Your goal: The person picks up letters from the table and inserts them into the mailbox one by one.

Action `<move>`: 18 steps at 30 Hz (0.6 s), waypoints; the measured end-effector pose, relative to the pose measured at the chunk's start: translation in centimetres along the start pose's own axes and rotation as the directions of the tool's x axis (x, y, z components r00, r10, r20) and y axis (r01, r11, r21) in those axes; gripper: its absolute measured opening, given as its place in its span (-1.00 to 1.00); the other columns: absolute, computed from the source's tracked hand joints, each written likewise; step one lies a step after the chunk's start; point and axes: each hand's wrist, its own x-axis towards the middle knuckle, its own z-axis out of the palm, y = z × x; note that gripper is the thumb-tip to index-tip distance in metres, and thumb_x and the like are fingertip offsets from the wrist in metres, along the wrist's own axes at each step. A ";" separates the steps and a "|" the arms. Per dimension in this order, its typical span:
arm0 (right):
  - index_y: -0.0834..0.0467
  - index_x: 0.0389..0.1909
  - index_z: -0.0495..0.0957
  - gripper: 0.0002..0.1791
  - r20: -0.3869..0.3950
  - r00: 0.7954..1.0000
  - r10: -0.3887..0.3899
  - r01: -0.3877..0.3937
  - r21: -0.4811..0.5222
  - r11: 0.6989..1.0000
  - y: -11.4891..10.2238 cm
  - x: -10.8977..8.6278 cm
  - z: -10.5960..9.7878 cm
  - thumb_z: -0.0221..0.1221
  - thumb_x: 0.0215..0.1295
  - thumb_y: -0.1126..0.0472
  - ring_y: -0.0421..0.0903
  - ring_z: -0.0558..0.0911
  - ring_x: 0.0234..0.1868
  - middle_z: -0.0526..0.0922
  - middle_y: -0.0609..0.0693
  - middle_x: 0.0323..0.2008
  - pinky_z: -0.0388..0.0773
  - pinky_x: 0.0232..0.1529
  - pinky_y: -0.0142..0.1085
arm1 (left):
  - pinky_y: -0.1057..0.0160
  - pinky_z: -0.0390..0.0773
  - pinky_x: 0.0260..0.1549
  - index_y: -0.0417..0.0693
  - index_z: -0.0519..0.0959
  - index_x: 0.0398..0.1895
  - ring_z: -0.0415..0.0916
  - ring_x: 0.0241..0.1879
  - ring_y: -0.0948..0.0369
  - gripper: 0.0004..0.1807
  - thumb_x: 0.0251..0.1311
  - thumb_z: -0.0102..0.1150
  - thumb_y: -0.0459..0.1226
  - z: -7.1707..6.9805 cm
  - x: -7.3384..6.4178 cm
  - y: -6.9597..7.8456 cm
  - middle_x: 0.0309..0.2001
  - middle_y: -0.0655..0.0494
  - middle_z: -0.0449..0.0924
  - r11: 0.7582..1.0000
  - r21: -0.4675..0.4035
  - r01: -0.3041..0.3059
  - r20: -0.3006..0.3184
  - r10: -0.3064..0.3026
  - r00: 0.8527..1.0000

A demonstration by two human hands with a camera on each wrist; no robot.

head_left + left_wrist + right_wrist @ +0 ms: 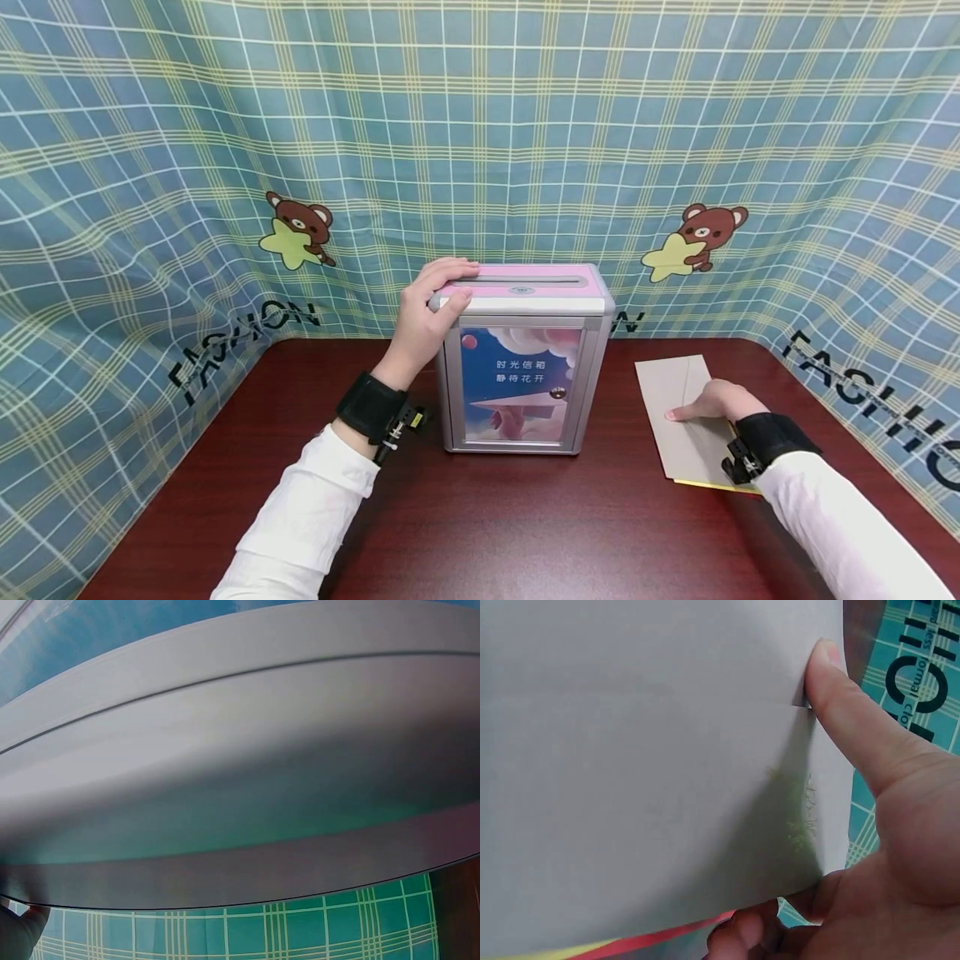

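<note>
A silver-framed letter box (525, 375) stands upright on the table, with a pink top, a long slot and a blue picture panel with a small lock on its front. My left hand (435, 304) grips its top left corner, fingers over the top and thumb at the front edge. In the left wrist view the box's metal side (247, 772) fills most of the frame. To the right, my right hand (716, 400) holds a stack of envelopes, thumb on the pale top envelope (630, 787) and fingers underneath. Yellow and red edges (667, 930) show below it.
The dark red-brown table (480, 525) carries the box and envelopes. A blue-green checked cloth (510, 167) with printed bears hangs behind the table and along both sides. Each wrist wears a black strap (371, 408) with a small camera.
</note>
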 end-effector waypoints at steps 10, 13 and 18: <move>0.71 -0.03 0.17 0.15 -0.193 0.981 -0.009 0.025 0.081 0.996 0.6 0.7 1.0 0.38 -0.17 -0.26 0.27 0.49 -0.21 0.40 0.54 -0.16 0.47 -0.17 0.00 | 0.01 0.26 0.22 -0.42 0.57 -0.05 0.33 0.18 -0.15 -0.66 0.11 0.07 -0.40 0.1 0.0 -0.2 0.04 -0.31 0.53 1.000 -0.002 0.000 0.003 0.000 1.000; 0.70 0.00 0.16 0.09 -0.264 0.963 -0.058 0.090 0.111 0.990 0.9 0.6 1.4 0.38 -0.12 -0.19 0.30 0.49 -0.22 0.40 0.57 -0.14 0.46 -0.20 0.01 | 0.00 0.26 0.21 -0.42 0.57 -0.05 0.33 0.18 -0.15 -0.66 0.11 0.07 -0.40 0.0 0.0 -0.2 0.04 -0.32 0.52 1.000 -0.001 -0.003 0.002 0.003 1.000; 0.68 0.00 0.18 -0.04 -0.334 0.938 -0.093 0.151 0.152 0.977 0.9 0.1 1.4 0.37 -0.05 -0.06 0.28 0.48 -0.27 0.41 0.57 -0.16 0.44 -0.27 -0.02 | -0.01 0.25 0.21 -0.43 0.57 -0.06 0.33 0.18 -0.18 -0.66 0.10 0.08 -0.39 0.0 0.1 -0.1 0.03 -0.33 0.53 1.000 -0.001 -0.015 -0.003 0.015 1.000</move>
